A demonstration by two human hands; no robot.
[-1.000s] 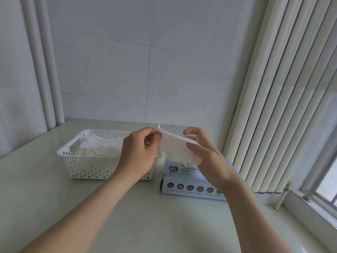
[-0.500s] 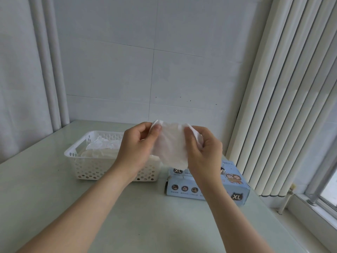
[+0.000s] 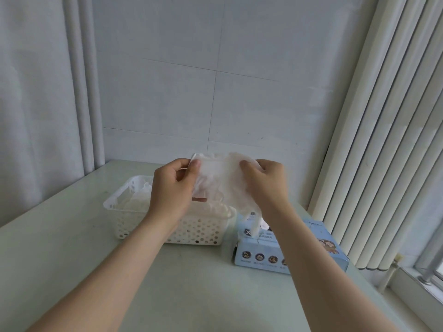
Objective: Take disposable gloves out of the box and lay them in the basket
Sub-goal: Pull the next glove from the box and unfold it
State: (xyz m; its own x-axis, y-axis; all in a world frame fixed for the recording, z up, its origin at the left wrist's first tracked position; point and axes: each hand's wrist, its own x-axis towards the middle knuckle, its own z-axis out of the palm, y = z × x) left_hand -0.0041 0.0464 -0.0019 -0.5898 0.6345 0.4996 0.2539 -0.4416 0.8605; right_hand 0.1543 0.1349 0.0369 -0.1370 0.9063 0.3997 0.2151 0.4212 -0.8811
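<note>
A thin translucent white disposable glove (image 3: 221, 182) hangs spread between my two hands, above the gap between basket and box. My left hand (image 3: 171, 188) pinches its left top edge with thumb and fingers. My right hand (image 3: 265, 185) pinches its right top edge. The white perforated plastic basket (image 3: 119, 207) stands on the table behind my left hand, with several crumpled gloves (image 3: 140, 196) inside. The light blue glove box (image 3: 261, 255) lies to the right of the basket, partly hidden by my right forearm.
The pale table (image 3: 191, 295) runs from the tiled wall toward me. White vertical blinds (image 3: 383, 140) hang at the right, beside a window sill (image 3: 419, 286). A grey curtain (image 3: 36, 104) hangs at the left.
The glove has been stretched wider between my hands and shifted slightly left, toward the basket. The view has tilted so that the box lies lower right.
</note>
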